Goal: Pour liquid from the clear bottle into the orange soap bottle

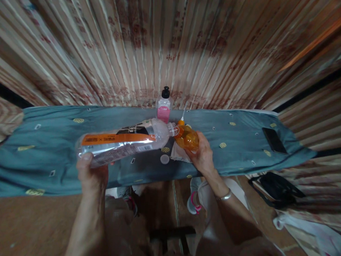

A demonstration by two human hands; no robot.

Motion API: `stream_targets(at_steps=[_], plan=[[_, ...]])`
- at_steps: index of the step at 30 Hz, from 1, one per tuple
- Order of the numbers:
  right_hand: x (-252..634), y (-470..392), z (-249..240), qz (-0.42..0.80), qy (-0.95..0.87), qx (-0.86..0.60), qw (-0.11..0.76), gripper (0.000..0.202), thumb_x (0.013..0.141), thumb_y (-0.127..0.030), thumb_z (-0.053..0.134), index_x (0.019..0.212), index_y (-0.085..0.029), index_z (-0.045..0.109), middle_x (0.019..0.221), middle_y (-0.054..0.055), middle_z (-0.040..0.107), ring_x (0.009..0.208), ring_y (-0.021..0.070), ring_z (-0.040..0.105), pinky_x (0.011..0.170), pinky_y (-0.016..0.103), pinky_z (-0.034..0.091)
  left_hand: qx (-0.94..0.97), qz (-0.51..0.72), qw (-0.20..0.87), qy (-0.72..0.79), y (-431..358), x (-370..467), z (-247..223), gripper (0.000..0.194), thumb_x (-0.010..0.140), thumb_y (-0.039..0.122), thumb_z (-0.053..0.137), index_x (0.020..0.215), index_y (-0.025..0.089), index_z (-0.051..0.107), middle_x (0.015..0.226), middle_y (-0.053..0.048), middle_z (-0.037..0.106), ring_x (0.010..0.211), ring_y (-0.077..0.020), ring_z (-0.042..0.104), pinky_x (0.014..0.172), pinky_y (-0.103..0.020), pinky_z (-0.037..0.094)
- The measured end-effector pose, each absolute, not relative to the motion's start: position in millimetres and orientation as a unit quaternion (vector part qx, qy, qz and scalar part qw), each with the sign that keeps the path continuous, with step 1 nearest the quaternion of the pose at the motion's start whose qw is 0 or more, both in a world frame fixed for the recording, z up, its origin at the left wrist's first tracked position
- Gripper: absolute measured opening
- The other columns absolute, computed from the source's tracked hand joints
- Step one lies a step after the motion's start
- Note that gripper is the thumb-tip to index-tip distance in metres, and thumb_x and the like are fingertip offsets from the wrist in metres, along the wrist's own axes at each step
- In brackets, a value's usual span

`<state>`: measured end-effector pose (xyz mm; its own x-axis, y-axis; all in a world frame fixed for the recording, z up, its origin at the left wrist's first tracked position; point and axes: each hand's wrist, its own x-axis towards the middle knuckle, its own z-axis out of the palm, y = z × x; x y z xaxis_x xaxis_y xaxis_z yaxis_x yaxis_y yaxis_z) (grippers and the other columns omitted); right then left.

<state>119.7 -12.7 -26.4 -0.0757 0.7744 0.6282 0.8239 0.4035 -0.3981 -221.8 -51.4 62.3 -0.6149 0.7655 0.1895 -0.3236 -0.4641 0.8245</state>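
Observation:
My left hand [92, 172] is closed around the base of a large clear plastic bottle [125, 143] with an orange, black and silver label. The bottle is tilted nearly level, its neck pointing right. Its mouth meets the opening of a small orange see-through bottle [188, 139], which my right hand [203, 153] grips from the right side. Just behind the small bottle an orange pump top [182, 121] with a pale tube shows above the cloth. Below the necks lie a round whitish cap [165, 159] and a folded pale cloth or tissue [179, 153].
A clear bottle [163, 109] with pink label and black top stands at the back of the table, covered by a teal patterned cloth [61, 139]. A black phone [274, 140] lies at right. Pleated curtains [173, 49] hang behind. A black bag [277, 187] rests on the floor.

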Motion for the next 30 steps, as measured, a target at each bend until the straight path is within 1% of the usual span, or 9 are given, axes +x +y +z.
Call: stream_targets(at_steps=[3,6,9,14,17,21,24,28,30], plan=[[119.5,-12.4,-26.8,-0.043,-0.733,-0.541,0.409,0.078,0.088,-0.033,0.077,0.156,-0.016,0.044,0.145,0.022,0.07,0.137,0.0366,0.067,0.115,0.06,0.058,0.279,0.81,0.339,0.389,-52.0,-221.5,63.9,0.063,0.048,0.053,0.091,0.101,0.021,0.077,0.068,0.003,0.065,0.048,-0.0121,0.055,0.033,-0.018,0.031],[119.1,-12.5,-27.1,-0.047,-0.735,-0.54,0.407,0.077,0.089,-0.034,0.077,0.156,-0.015,0.044,0.146,0.022,0.069,0.138,0.0367,0.067,0.115,0.06,0.058,0.274,0.812,0.336,0.391,-52.9,-220.6,64.5,0.057,0.051,0.051,0.09,0.098,0.022,0.078,0.072,0.002,0.066,0.051,-0.0122,0.056,0.034,-0.019,0.032],[119.3,-13.0,-27.5,-0.041,-0.737,-0.539,0.406,0.078,0.088,-0.033,0.077,0.157,-0.016,0.044,0.147,0.022,0.068,0.139,0.0373,0.066,0.117,0.061,0.057,0.276,0.813,0.329,0.394,-53.2,-220.7,63.4,0.052,0.054,0.051,0.088,0.097,0.022,0.08,0.073,0.002,0.066,0.05,-0.0119,0.054,0.036,-0.02,0.034],[120.5,-13.2,-29.1,-0.02,-0.733,-0.549,0.402,0.079,0.088,-0.033,0.077,0.158,-0.018,0.044,0.15,0.021,0.067,0.141,0.0378,0.064,0.12,0.063,0.054,0.281,0.812,0.32,0.4,-51.6,-223.4,60.6,0.064,0.053,0.053,0.088,0.107,0.019,0.079,0.073,0.001,0.065,0.05,-0.0124,0.053,0.041,-0.023,0.041],[120.4,-13.1,-29.2,-0.016,-0.729,-0.554,0.403,0.078,0.087,-0.034,0.078,0.157,-0.018,0.046,0.149,0.021,0.067,0.141,0.0375,0.064,0.119,0.062,0.055,0.284,0.81,0.32,0.402,-51.3,-223.6,60.9,0.065,0.053,0.055,0.087,0.106,0.019,0.079,0.073,0.001,0.065,0.049,-0.012,0.053,0.038,-0.021,0.036],[119.4,-13.8,-27.1,-0.023,-0.729,-0.551,0.406,0.077,0.088,-0.035,0.077,0.157,-0.018,0.046,0.148,0.02,0.068,0.14,0.0366,0.065,0.118,0.061,0.056,0.281,0.808,0.323,0.405,-51.9,-222.1,62.6,0.06,0.052,0.056,0.087,0.099,0.019,0.079,0.072,0.001,0.065,0.048,-0.011,0.052,0.033,-0.019,0.026],[119.3,-14.1,-26.3,-0.028,-0.732,-0.548,0.403,0.077,0.089,-0.035,0.077,0.157,-0.017,0.045,0.149,0.021,0.068,0.14,0.0366,0.065,0.118,0.061,0.056,0.281,0.808,0.324,0.403,-51.7,-222.6,62.1,0.06,0.052,0.055,0.087,0.099,0.019,0.079,0.071,0.001,0.064,0.047,-0.0107,0.052,0.034,-0.019,0.026],[119.9,-13.4,-27.8,-0.027,-0.731,-0.552,0.4,0.079,0.088,-0.036,0.077,0.158,-0.018,0.044,0.149,0.021,0.068,0.14,0.0372,0.066,0.117,0.063,0.056,0.269,0.809,0.321,0.413,-51.2,-223.9,60.7,0.065,0.05,0.055,0.088,0.102,0.018,0.078,0.072,0.0,0.065,0.05,-0.0118,0.054,0.036,-0.019,0.031],[120.2,-13.2,-28.3,-0.023,-0.731,-0.55,0.403,0.079,0.088,-0.035,0.077,0.158,-0.017,0.044,0.149,0.021,0.067,0.14,0.0377,0.065,0.118,0.063,0.056,0.272,0.808,0.318,0.414,-51.5,-223.3,61.3,0.062,0.051,0.055,0.086,0.1,0.018,0.077,0.072,0.0,0.064,0.05,-0.0118,0.053,0.035,-0.02,0.031]])
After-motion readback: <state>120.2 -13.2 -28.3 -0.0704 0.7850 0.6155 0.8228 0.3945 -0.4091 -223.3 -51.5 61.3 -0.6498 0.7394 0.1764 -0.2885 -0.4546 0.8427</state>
